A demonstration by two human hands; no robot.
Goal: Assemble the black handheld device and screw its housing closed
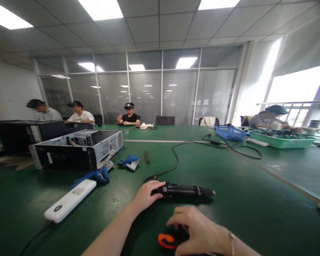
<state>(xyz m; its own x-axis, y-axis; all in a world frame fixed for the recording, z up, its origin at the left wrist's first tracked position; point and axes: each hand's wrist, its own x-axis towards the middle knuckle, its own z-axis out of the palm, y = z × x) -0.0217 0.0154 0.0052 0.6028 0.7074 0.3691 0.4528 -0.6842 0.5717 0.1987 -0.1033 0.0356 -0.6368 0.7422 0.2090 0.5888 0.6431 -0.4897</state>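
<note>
A black electric screwdriver lies on the green table, its bit pointing right and its cord running from the left end. My left hand is closed around the screwdriver's rear end. Closer to me, my right hand hovers with curled fingers, thumb and fingertips apart. Just beside and partly under it lies an orange curved piece with a dark inside, like a handle; its kind is not clear because the hand covers the remainder.
A white power strip, blue gloves and an opened computer case are on the left. A brown stick lies ahead. The black cord loops toward a blue basket and green basket. Several people sit around.
</note>
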